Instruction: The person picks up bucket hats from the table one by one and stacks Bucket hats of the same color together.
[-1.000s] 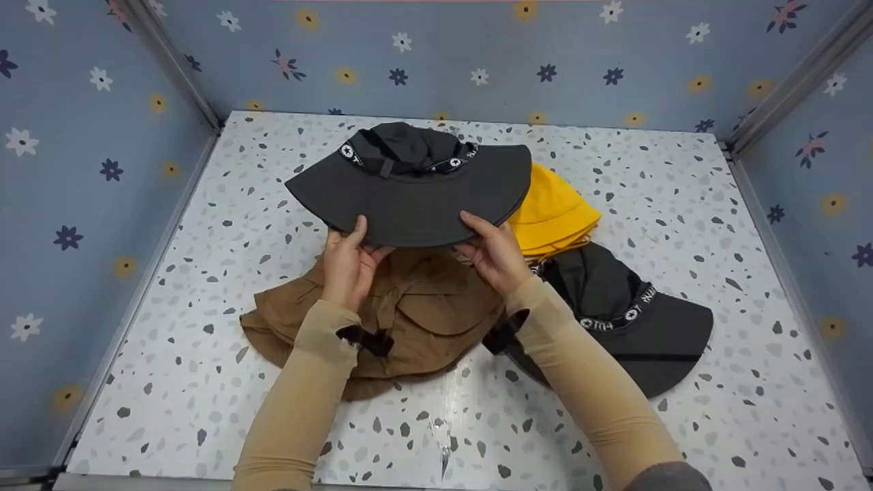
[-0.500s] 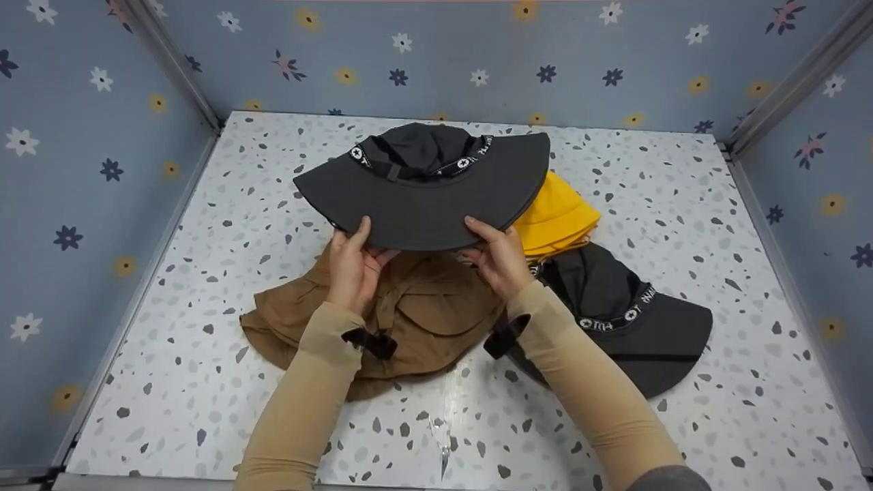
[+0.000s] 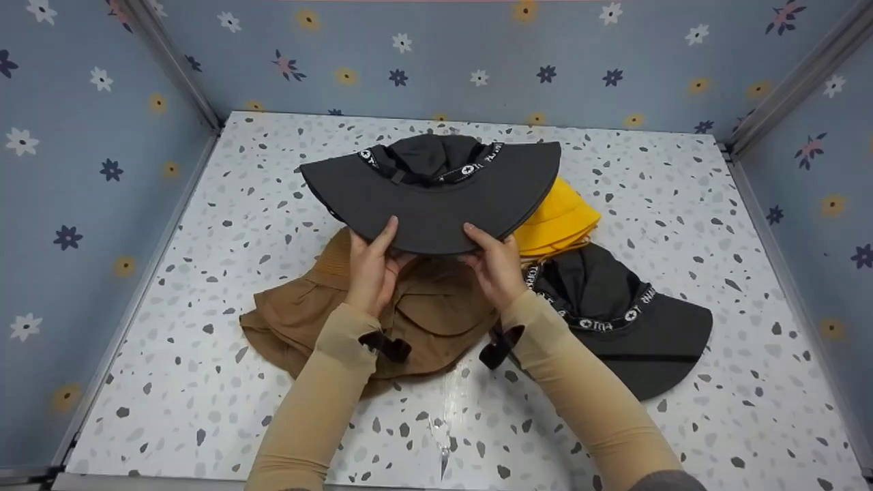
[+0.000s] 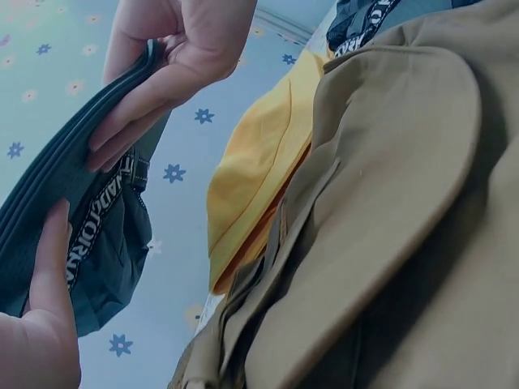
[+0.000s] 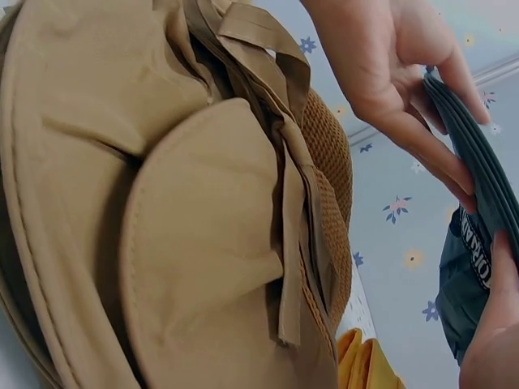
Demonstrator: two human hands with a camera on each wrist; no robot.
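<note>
A dark grey wide-brimmed bucket hat [image 3: 436,215] with a black-and-white lettered band is held up over the middle of the table. My left hand [image 3: 372,273] pinches the near edge of its brim, thumb on top and fingers beneath. Farther right along that edge, my right hand [image 3: 499,266] grips the brim the same way. In the left wrist view the brim edge [image 4: 77,154] shows several layers; whether hats are nested cannot be told. Below the hands lies a pile of brown brimmed hats [image 3: 436,307], partly hidden by the left hand and arm.
Behind the right hand, yellow bucket hats [image 3: 559,215] lie on the speckled table [image 3: 170,382]. A second dark grey hat [image 3: 655,341] with a lettered band rests to the right, partly under the right forearm. Flowered panels [image 3: 443,61] enclose the back and sides.
The held grey hat has shifted right, and its brim has tilted to face me more. My left hand has moved right, closer to the right hand.
</note>
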